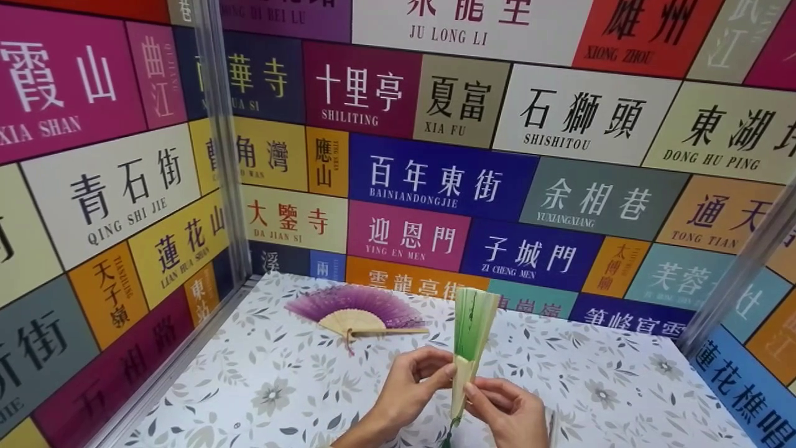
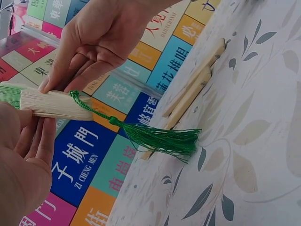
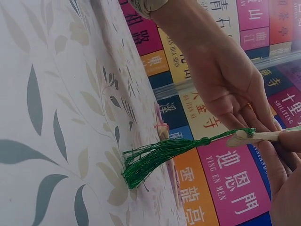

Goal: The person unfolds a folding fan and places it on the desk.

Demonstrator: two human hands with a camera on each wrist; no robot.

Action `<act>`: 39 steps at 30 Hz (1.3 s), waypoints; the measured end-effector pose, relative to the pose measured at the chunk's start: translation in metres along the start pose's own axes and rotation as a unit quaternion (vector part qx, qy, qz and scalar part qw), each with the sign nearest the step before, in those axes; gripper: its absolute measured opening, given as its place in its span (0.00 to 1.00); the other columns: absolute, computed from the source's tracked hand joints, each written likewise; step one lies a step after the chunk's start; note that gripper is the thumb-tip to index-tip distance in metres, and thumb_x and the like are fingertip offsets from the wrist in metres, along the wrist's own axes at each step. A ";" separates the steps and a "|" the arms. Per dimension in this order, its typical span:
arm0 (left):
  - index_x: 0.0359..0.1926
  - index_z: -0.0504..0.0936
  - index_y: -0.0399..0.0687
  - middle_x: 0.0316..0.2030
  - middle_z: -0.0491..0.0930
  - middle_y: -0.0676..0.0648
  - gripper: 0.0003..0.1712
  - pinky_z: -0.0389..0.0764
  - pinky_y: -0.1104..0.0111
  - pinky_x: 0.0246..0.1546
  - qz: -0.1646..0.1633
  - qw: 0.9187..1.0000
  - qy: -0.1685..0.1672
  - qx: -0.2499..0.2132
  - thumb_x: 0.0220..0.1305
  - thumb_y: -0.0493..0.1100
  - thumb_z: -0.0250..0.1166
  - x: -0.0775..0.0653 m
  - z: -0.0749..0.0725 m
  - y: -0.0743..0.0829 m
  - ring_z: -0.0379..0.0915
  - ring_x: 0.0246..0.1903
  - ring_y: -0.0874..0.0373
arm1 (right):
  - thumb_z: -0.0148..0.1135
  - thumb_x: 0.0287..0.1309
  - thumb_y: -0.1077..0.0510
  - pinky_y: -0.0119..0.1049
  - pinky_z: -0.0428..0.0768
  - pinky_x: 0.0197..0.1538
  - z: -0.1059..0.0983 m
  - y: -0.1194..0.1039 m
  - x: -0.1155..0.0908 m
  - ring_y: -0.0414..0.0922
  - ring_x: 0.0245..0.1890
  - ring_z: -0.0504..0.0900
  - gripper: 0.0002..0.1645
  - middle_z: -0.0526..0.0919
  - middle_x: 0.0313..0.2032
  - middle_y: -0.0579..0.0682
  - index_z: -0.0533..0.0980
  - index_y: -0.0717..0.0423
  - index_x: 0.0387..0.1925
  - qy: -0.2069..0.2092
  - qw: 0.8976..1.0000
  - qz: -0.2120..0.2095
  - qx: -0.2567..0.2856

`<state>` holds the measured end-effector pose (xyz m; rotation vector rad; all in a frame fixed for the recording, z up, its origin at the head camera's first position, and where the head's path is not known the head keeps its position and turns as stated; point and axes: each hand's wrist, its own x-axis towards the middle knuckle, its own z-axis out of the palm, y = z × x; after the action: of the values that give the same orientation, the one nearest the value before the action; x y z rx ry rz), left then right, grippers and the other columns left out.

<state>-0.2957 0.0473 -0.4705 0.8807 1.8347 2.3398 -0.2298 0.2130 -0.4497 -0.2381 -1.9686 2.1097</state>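
A mostly folded green hand fan [image 1: 469, 336] stands upright above the table, with pale ribs at its lower part. My left hand [image 1: 404, 389] pinches the ribs from the left between thumb and fingers. From the other side my right hand [image 1: 513, 410] pinches them a little lower, near the pivot end. A green tassel [image 2: 162, 139] hangs from that end on a braided cord, seen in both wrist views. Beyond the left hand lies a purple fan [image 1: 367, 305], spread open on the table with its pale ribs showing.
White cloth with a grey leaf and flower print covers the table [image 1: 273, 398]. Pale wooden sticks [image 2: 193, 92] lie on it in the left wrist view. Colourful panels [image 1: 441, 171] with printed characters wall in the back and sides, joined by metal posts [image 1: 224, 137].
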 end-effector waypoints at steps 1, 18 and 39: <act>0.49 0.85 0.43 0.44 0.88 0.41 0.11 0.90 0.60 0.47 0.000 1.000 0.000 0.000 0.68 0.42 0.66 0.000 0.000 0.000 0.86 0.45 0.52 | 0.76 0.53 0.62 0.40 0.90 0.45 0.000 0.000 0.000 0.48 0.38 0.90 0.21 0.90 0.36 0.60 0.82 0.72 0.46 -0.001 1.000 0.002 0.001; 0.54 0.81 0.37 0.46 0.85 0.35 0.16 0.89 0.60 0.49 -0.009 1.000 0.001 -0.024 0.71 0.41 0.64 0.000 0.000 0.002 0.85 0.45 0.55 | 0.75 0.55 0.59 0.39 0.90 0.45 0.001 -0.003 0.000 0.47 0.39 0.90 0.22 0.90 0.34 0.56 0.80 0.68 0.47 0.001 1.000 0.009 -0.012; 0.52 0.80 0.32 0.44 0.86 0.39 0.15 0.89 0.60 0.48 -0.013 0.998 0.023 -0.056 0.70 0.39 0.64 0.001 0.001 0.000 0.85 0.43 0.56 | 0.66 0.64 0.64 0.41 0.89 0.47 -0.002 0.000 0.003 0.49 0.41 0.90 0.18 0.89 0.41 0.62 0.72 0.72 0.49 -0.025 0.999 0.009 0.029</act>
<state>-0.2963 0.0487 -0.4697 0.7915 1.7016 2.4387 -0.2324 0.2161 -0.4499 -0.1939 -1.9369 2.2014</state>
